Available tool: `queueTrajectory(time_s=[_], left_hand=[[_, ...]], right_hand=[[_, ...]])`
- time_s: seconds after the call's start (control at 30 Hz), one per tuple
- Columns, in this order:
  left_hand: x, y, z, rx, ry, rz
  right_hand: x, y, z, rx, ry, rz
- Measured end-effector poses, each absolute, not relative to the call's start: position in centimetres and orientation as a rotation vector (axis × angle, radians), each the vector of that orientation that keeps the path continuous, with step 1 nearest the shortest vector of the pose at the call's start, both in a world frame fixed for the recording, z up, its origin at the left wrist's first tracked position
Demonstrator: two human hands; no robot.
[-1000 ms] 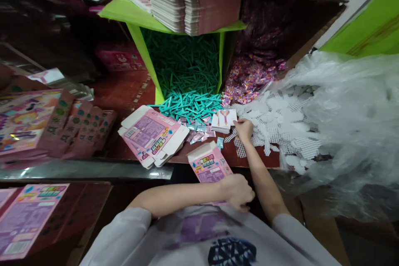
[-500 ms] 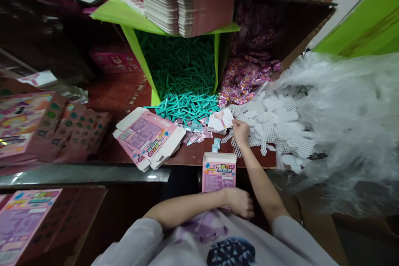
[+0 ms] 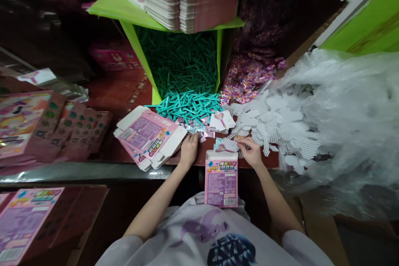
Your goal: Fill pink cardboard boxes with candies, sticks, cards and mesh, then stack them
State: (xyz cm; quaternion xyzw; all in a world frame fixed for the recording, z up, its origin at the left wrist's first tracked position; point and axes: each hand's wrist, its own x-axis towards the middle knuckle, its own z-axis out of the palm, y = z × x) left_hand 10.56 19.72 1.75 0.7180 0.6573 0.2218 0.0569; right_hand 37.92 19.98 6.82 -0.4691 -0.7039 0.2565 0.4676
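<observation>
My right hand [image 3: 251, 152] pinches the edge of a white card [image 3: 227, 146] with a pink wand-like picture. The card is at the raised top opening of a pink and purple printed box [image 3: 221, 183], which stands upright at the table edge against my shirt. My left hand [image 3: 189, 149] reaches to the small pink and blue sachets [image 3: 205, 134], fingers stretched out at their near edge; the fingertips are partly hidden. A stack of similar picture cards [image 3: 222, 121] lies just beyond the box. Unfilled flattened boxes [image 3: 151, 137] lie left of my left hand.
Teal sticks [image 3: 188, 106] spill from a green bin [image 3: 220, 58] at the back. White mesh pieces [image 3: 277, 122] and a clear plastic bag [image 3: 352, 133] lie to the right. Bags of colourful beads [image 3: 240, 77] fill a carton behind. Printed boxes [image 3: 25, 124] stand at left.
My right hand has brought a card from the stack toward me, to the box opening. My left hand has left the box front and moved up-left to the sachets. The box now shows fully.
</observation>
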Motion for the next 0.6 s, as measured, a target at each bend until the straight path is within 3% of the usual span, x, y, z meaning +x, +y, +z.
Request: queueTrajectory(time_s=[0.2,0.37,0.6], left_hand=[[10.7,20.1,2.0,2.102,1.842,0.756],[9.7,24.2,4.8,2.111,1.925,0.947],[7.1,30.8,5.7,2.123,2.067,0.485]], right_hand=[[39.8,20.5,7.0,-1.150,-2.001,0.623],[41.9,28.5,8.4,-1.485,-2.125,0.292],[40.1,34.0,8.6,-1.447,-2.841,0.306]])
